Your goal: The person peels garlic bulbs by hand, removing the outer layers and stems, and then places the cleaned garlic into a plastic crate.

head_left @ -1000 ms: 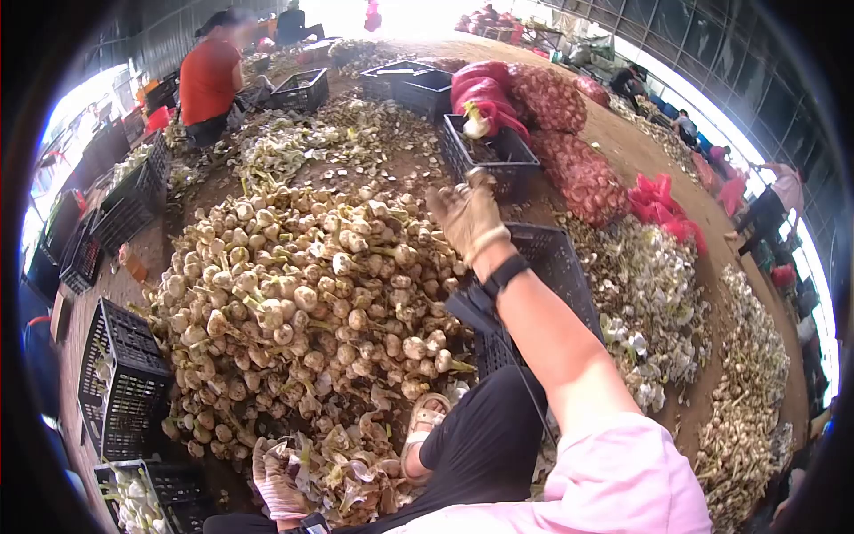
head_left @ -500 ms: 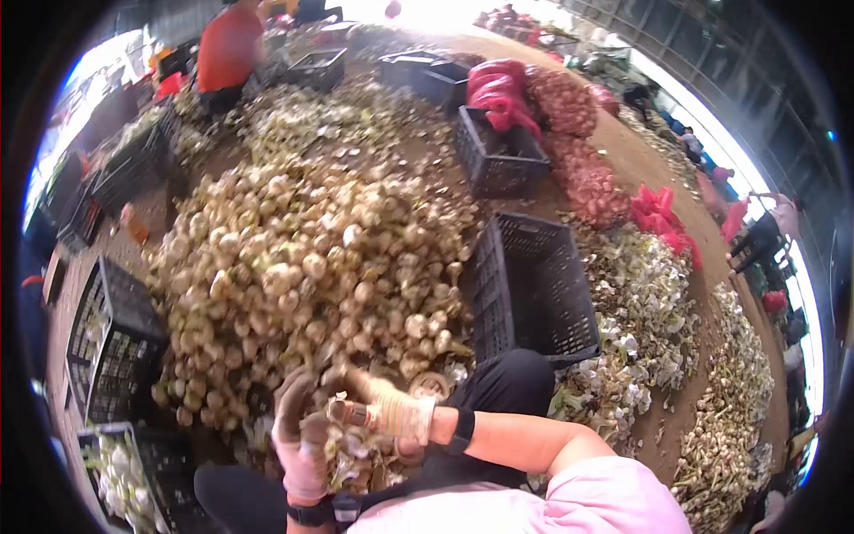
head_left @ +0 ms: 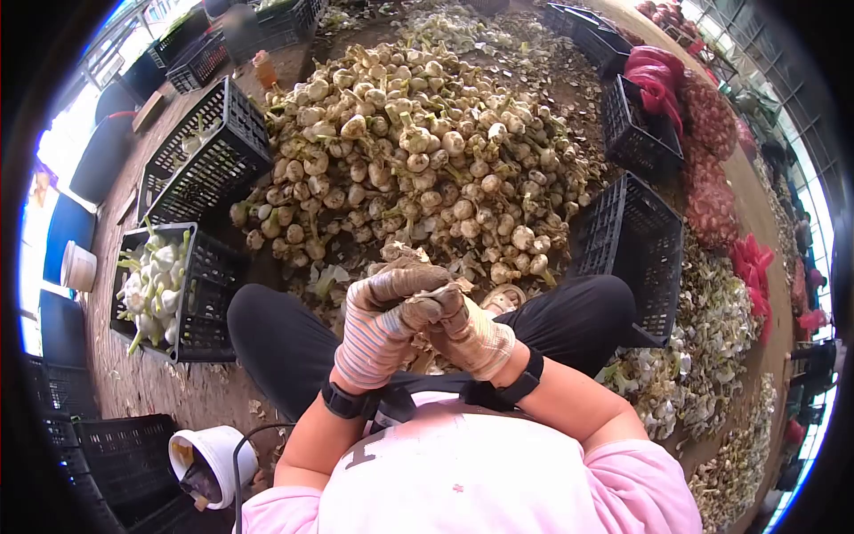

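Note:
My left hand [head_left: 382,320], in a striped, soiled glove, is closed in front of my lap, its fingers curled against my right hand. My right hand [head_left: 467,329], gloved as well, is closed and touches the left. Dry, papery plant matter shows just above the fingers, but what lies between them is hidden. Beyond the hands rises a big heap of garlic bulbs [head_left: 418,160]. Loose peelings lie below and around the hands, between my bent legs.
Black crates stand at left, one holding cleaned bulbs [head_left: 156,285]. A white bucket [head_left: 213,463] sits at lower left. At right are a black crate [head_left: 627,254], red net sacks [head_left: 712,196] and piled peelings [head_left: 694,347]. An orange bottle [head_left: 264,69] stands behind the left crates.
The view has swung left and down, so the heap appears farther right and the bucket shows. My hands, apart at the wrists and blurred before, are now pressed together.

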`<control>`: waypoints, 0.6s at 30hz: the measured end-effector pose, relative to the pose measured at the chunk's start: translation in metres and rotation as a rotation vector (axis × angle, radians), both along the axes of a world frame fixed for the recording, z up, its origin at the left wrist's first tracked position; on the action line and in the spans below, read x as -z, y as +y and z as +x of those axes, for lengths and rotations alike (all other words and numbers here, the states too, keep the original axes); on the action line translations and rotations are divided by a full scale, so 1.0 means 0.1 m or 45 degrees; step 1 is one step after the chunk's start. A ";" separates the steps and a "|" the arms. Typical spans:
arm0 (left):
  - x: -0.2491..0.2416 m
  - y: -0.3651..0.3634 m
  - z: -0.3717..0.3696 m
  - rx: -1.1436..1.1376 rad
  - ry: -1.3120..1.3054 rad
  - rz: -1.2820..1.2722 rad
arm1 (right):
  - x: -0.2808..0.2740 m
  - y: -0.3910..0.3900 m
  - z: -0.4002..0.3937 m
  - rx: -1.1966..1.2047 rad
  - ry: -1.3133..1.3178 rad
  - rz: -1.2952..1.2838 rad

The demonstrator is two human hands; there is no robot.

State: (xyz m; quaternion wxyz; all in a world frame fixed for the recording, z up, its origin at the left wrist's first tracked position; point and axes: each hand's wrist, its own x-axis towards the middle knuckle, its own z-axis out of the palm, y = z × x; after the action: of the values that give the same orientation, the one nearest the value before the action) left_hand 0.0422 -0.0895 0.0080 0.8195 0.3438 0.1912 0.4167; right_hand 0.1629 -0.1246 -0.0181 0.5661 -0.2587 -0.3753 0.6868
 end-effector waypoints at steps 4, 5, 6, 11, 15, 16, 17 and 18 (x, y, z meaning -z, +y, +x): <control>0.01 -0.04 -0.01 -0.072 0.104 0.474 | -0.16 -0.13 0.00 -0.081 0.039 -0.014; -0.01 -0.06 0.00 -0.104 0.126 0.564 | -0.18 -0.16 0.02 -0.140 0.122 -0.063; 0.01 -0.07 0.01 -0.111 0.134 0.623 | -0.23 -0.21 0.01 -0.070 0.112 -0.091; -0.04 -0.14 0.03 -0.135 0.249 0.761 | -0.27 -0.34 -0.01 -0.096 0.137 0.057; -0.07 -0.18 -0.01 -0.161 0.337 1.164 | -0.23 -0.36 0.02 -0.221 0.195 0.143; -0.04 -0.18 -0.01 -0.203 0.347 1.180 | -0.24 -0.34 0.01 -0.234 0.152 0.176; -0.03 -0.18 -0.02 -0.246 0.362 1.197 | -0.23 -0.30 0.01 -0.249 0.112 0.211; -0.04 -0.18 -0.03 -0.259 0.472 1.232 | -0.22 -0.27 0.06 -0.300 0.123 0.215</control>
State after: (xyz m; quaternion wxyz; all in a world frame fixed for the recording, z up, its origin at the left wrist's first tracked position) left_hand 0.0392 -0.1077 0.0117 0.4747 0.7305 0.1511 0.4671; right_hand 0.1687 -0.1511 0.0041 0.5188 -0.1309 -0.4319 0.7261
